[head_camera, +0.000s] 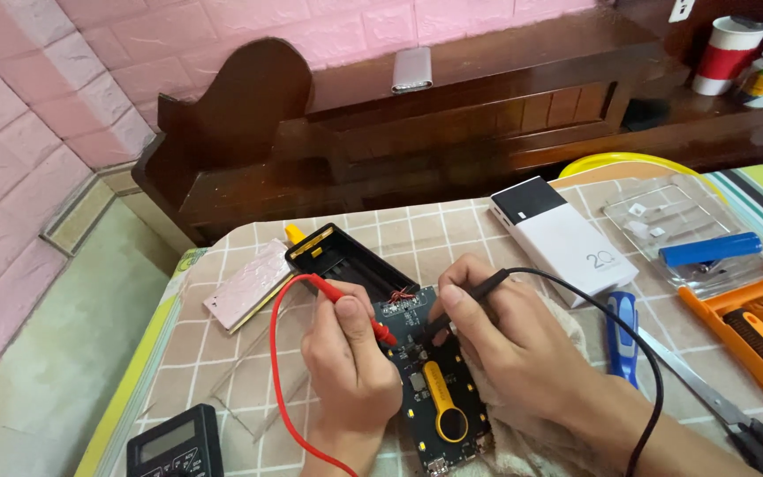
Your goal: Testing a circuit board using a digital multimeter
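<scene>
Far left of both hands, at the table's near edge: a dark multimeter [175, 444] is lying face up, partly cut off by the frame. A red lead [277, 371] is looping up from that side toward the left hand.

Up and left of the left hand: a pink flat plate [249, 284] is resting on the checked tablecloth [222, 344], just beside an open black battery case [346, 262] with a yellow tab at its far end.

Left hand [351, 358]: fingers are closing around the red probe [359, 309], gripping it pen-style, with its tip pointing down onto the dark circuit board [439, 389].

Between the hands: the circuit board is lying flat, running from the battery case toward the person, with a yellow tool [445, 406] sitting on top of it.

Right hand [496, 331]: fingers are pinching the black probe [465, 300], angling its tip onto the board close to the red tip. The black lead [629, 344] is arcing away rightward over the wrist. A pale cloth [532, 442] is lying under this hand.

Right of the right hand: a white power bank [558, 234] is lying up and beyond it; blue-handled scissors [624, 340] are lying just beside the wrist. Farther right, a clear plastic tray [664, 216], a blue cylindrical cell [710, 249] and an orange screwdriver kit [752, 331] are lying well apart from the hand.
</scene>
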